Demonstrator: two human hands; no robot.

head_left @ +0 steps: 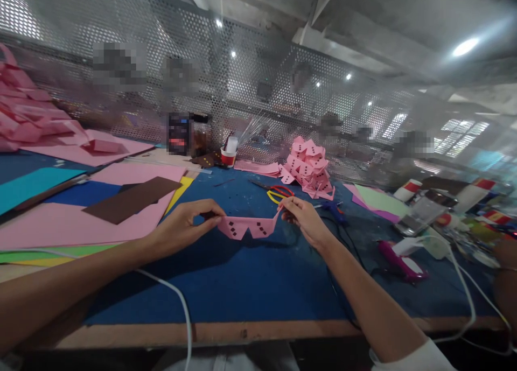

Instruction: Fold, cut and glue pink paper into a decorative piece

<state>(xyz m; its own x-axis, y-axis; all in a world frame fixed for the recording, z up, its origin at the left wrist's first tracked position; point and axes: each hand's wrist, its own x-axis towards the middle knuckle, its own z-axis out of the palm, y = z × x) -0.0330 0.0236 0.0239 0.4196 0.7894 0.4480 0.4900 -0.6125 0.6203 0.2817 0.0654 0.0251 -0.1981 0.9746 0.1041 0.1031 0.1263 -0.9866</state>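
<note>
Between both hands, a pink paper piece (249, 225) with small dark diamond marks and a V-shaped notch in its lower edge is held above the blue tabletop (226, 285). My left hand (188, 223) pinches its left end between thumb and fingers. At the other end, my right hand (304, 216) pinches the raised right tip. Scissors (278, 193) with red and yellow handles lie just behind the right fingers. A blue glue gun (335, 210) rests to the right of that hand.
A pile of similar marked pink pieces (307, 166) stands at the back. Coloured sheets with a brown strip (131, 200) cover the left. A magenta tool (402, 262), white cords and a clear jar (426, 212) occupy the right. Behind runs a perforated metal screen (250, 80).
</note>
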